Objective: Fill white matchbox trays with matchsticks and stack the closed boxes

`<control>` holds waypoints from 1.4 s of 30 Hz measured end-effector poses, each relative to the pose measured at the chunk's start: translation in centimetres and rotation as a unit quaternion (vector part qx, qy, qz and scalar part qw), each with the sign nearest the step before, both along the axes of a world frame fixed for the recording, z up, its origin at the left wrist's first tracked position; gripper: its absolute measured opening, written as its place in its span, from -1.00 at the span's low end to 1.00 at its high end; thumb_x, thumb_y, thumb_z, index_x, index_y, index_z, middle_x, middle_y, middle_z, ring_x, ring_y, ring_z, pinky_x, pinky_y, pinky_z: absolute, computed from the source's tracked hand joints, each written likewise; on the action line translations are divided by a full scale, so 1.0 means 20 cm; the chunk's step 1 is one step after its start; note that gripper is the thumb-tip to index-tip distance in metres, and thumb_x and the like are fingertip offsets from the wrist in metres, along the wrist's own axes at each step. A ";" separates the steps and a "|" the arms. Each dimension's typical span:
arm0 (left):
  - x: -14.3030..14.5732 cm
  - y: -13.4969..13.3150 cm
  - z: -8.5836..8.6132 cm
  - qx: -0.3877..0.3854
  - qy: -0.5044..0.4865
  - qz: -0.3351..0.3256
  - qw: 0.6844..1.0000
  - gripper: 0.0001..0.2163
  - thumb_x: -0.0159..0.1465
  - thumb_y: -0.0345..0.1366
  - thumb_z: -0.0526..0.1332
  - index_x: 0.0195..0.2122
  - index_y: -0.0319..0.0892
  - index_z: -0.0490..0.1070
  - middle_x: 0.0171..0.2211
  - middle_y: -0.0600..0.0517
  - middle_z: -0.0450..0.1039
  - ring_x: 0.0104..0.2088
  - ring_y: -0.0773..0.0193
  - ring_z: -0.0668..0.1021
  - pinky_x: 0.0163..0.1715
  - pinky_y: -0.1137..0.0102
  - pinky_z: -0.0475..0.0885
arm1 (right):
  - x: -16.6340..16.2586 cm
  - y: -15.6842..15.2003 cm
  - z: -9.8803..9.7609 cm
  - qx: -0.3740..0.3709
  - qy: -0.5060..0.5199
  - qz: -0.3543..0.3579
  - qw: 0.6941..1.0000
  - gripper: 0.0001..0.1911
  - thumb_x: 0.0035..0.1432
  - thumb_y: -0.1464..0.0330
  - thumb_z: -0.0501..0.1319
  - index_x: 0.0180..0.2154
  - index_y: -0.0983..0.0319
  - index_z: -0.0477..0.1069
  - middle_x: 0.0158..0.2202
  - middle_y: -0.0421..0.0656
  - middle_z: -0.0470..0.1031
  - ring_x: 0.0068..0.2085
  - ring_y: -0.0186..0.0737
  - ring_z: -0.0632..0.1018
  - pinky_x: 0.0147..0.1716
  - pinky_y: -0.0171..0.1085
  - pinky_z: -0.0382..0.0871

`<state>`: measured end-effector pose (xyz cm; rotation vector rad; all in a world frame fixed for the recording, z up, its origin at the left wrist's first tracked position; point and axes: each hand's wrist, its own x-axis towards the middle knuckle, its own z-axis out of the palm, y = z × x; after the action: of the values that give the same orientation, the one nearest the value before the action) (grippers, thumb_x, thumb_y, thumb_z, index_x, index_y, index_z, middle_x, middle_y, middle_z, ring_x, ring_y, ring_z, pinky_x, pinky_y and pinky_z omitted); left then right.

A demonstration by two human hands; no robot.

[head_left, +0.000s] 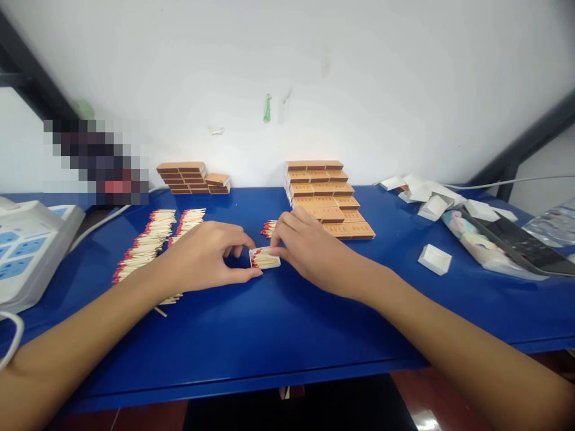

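Observation:
A small white matchbox tray filled with red-tipped matches lies on the blue table. My left hand pinches its left end between thumb and fingers. My right hand grips its right end with curled fingers. A few loose matches lie just behind the tray. Rows of loose matches spread out behind and left of my left hand.
Stacked orange matchboxes stand at the back centre and back left. Empty white trays lie scattered at the right, near a plastic bag with a dark flat object. A white power strip sits at the left edge.

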<state>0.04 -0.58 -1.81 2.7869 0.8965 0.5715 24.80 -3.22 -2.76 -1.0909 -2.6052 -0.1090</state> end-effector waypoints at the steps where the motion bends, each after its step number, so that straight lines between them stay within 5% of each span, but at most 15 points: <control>1: 0.00 0.00 0.00 0.000 0.000 0.000 1.000 -0.73 0.28 -0.05 0.41 -0.20 -0.15 0.65 -0.44 0.09 0.52 -0.45 0.33 0.53 -0.42 0.39 0.34 | -0.01 -0.01 0.00 -0.007 -0.009 0.002 1.000 -0.72 0.54 0.35 0.06 -0.22 0.25 0.47 -0.17 0.00 0.46 -0.12 -0.02 0.34 -0.08 -0.09 0.23; 11: 0.00 0.00 0.00 -0.013 0.007 0.004 1.000 -0.73 0.28 -0.03 0.41 -0.21 -0.15 0.64 -0.43 0.09 0.51 -0.45 0.33 0.52 -0.42 0.39 0.34 | 0.05 -0.02 0.03 -0.045 0.049 0.016 0.998 -0.88 0.46 0.37 0.20 -0.16 0.23 0.50 -0.12 -0.02 0.46 -0.05 0.00 0.36 0.00 -0.07 0.27; 42: 0.00 0.00 0.00 -0.010 -0.003 -0.005 1.000 -0.74 0.28 -0.04 0.41 -0.21 -0.14 0.65 -0.44 0.09 0.52 -0.46 0.33 0.52 -0.43 0.39 0.35 | 0.00 -0.01 0.00 -0.118 0.125 -0.013 0.985 -0.81 0.47 0.38 0.19 -0.28 0.21 0.43 -0.20 -0.08 0.48 -0.11 -0.09 0.39 -0.09 -0.12 0.29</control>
<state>0.02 -0.61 -1.78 2.7691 0.8809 0.5646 24.83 -3.49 -2.71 -1.1342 -2.4198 0.3206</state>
